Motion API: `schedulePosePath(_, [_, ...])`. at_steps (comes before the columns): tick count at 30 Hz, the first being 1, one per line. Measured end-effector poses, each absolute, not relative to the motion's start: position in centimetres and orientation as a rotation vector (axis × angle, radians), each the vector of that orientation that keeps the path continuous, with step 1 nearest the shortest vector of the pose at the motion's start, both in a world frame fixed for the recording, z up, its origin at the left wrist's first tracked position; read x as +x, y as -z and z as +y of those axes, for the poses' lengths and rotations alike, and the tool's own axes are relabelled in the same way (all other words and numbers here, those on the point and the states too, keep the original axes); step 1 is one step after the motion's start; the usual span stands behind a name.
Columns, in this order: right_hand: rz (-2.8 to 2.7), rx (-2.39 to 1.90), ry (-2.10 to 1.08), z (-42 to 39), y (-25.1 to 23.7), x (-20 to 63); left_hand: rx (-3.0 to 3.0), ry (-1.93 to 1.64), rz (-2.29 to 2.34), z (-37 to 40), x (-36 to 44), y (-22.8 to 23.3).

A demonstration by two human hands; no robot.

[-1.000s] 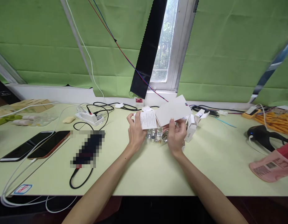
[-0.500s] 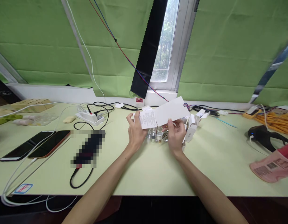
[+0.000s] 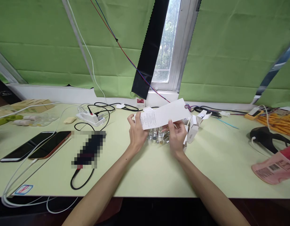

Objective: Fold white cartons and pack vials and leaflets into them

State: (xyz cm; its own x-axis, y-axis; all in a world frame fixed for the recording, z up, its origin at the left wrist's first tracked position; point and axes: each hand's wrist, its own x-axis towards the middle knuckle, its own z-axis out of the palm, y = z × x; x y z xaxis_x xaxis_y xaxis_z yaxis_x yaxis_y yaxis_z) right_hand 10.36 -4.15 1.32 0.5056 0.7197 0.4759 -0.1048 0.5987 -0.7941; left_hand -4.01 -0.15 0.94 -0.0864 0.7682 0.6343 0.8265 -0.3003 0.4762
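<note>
Both hands hold a white flattened carton (image 3: 165,114) with small print on its left panel, above the middle of the pale green table (image 3: 147,169). My left hand (image 3: 136,133) grips its left end. My right hand (image 3: 176,136) pinches its lower edge near the middle. Under the carton stand several small glass vials (image 3: 155,135) with metal caps, partly hidden by the hands. A small white box (image 3: 190,133) stands just right of my right hand, with more opened white boxes (image 3: 202,115) behind it.
Two phones (image 3: 36,146) lie at the left with white cables. A power strip (image 3: 89,118) and black cables sit behind. A black scanner (image 3: 264,138), a pink bag (image 3: 273,168) and orange sticks (image 3: 277,121) are at the right. Green cloth covers the wall.
The carton has tilted flatter, its right flap dropping and its printed panel turning more edge-on. Both hands stay in nearly the same place.
</note>
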Motion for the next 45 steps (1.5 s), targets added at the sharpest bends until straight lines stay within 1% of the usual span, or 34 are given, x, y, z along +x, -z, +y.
schedulePosePath(22, [-0.921, -0.79, -0.595, -3.82, -1.35, 10.54, -2.096, 1.437, -1.82, -0.31, -3.93, -1.13])
schedulePosePath(28, [-0.938, -0.743, -0.563, -4.16, -1.69, 10.43, -2.091, 1.446, -1.82, -0.3, -3.89, -1.13])
schedulePosePath(45, [-1.066, -0.839, -0.472, -4.58, -1.71, 10.42, -2.123, 1.446, -1.797, -0.27, -3.89, -1.05])
